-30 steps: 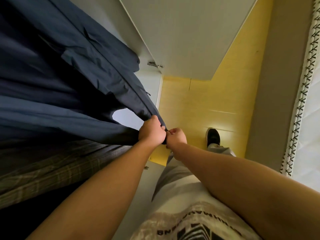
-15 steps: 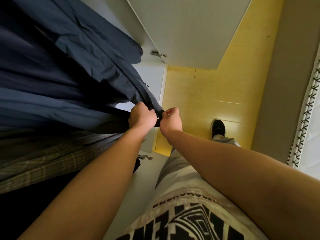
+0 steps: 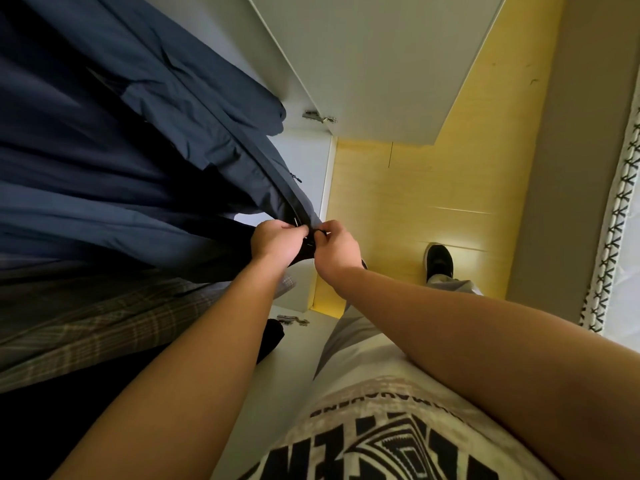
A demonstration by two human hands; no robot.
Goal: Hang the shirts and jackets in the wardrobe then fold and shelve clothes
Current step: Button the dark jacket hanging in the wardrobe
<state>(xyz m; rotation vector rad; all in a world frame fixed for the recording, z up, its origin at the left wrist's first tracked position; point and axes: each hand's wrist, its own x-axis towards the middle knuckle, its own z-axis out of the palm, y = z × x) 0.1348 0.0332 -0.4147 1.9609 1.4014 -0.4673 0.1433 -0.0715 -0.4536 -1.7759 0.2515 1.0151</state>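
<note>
I have both hands at the bottom hem of the dark navy nylon jacket (image 3: 138, 161), which hangs on the left inside the wardrobe, its front edge pulled out towards the near right. The left hand (image 3: 275, 242) has its fingers curled round the hem on one side of the black zip (image 3: 300, 216). The right hand (image 3: 337, 249), just beside it and almost touching, pinches a small dark piece at the zip's foot between thumb and forefinger. It may be the slider or the pin; I cannot tell which from here.

A grey-brown plaid shirt (image 3: 104, 327) hangs nearer than the jacket, and the white wardrobe door (image 3: 363, 64) stands open at the far right.

I take this as the hanging stage, with the jacket already up and its front being joined. Next I need the two zip halves level at the hem. The pin must be seated fully in the slider while the left hand keeps the cloth taut. Then the zip can be drawn upward along the front.
</note>
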